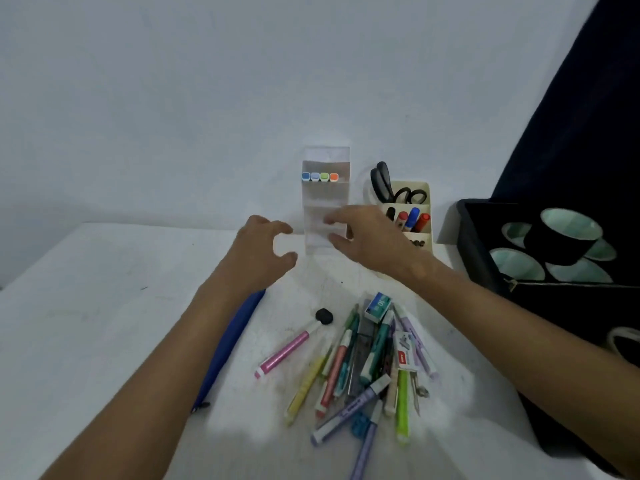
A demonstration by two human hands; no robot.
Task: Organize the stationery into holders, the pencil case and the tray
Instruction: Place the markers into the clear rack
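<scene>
Two hands | left grip (266, 244) spread, released | right grip (360, 237) touching clear tiered holder (325, 202)

At 1 o'clock my right hand (372, 239) hides the cream holder's (420, 192) front; I cannot read the blurred box labels (378, 305).

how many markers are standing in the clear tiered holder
4, side by side in the top tier of the clear tiered holder: blue cap, pale blue, green, orange. The right hand hides part of the lower tiers.
</scene>
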